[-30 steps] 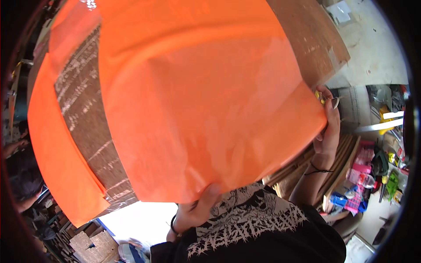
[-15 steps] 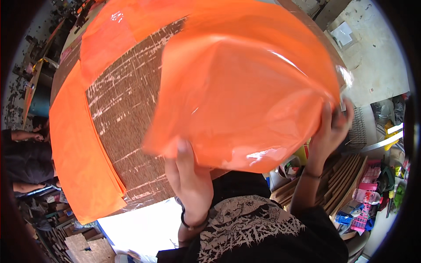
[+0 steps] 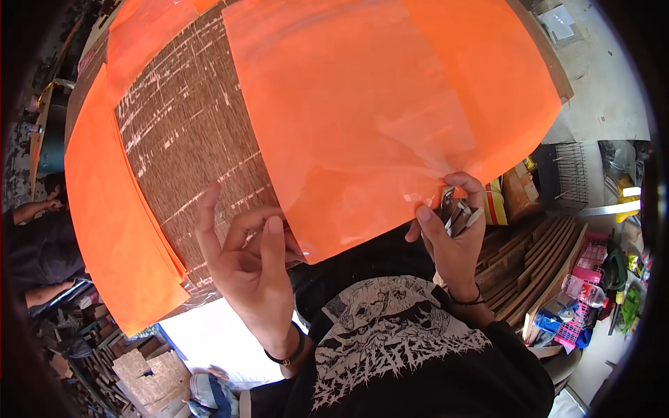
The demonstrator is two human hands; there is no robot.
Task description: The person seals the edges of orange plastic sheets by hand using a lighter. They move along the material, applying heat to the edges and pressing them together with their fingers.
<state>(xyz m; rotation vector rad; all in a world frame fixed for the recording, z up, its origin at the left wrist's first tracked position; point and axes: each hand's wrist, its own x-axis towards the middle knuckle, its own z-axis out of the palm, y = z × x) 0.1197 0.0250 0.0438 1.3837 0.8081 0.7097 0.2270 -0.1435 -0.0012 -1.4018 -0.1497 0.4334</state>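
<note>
A glossy, translucent orange plastic sheet (image 3: 348,153) lies over a wider orange layer (image 3: 502,104) on the brown, scuffed board. At its near left corner is my left hand (image 3: 254,272), open, with the index finger raised and the thumb apart from it; the lower fingers are partly hidden beside the corner. My right hand (image 3: 456,244) is closed around a small silver metal tool (image 3: 456,214) whose exact kind I cannot make out. Its thumb and fingertips rest at the sheet's near edge, where the plastic puckers.
A stack of orange sheets (image 3: 118,209) lies along the board's left side, with bare worn board (image 3: 188,132) beside it. Wooden strips (image 3: 540,258) and a pink plastic basket (image 3: 585,285) stand at the right. Another person (image 3: 42,237) is at the far left.
The orange plastic sheet, lifted and billowing before, now lies flatter on the board. My left hand has moved left and its fingers have spread; my right hand has come inward to the near edge.
</note>
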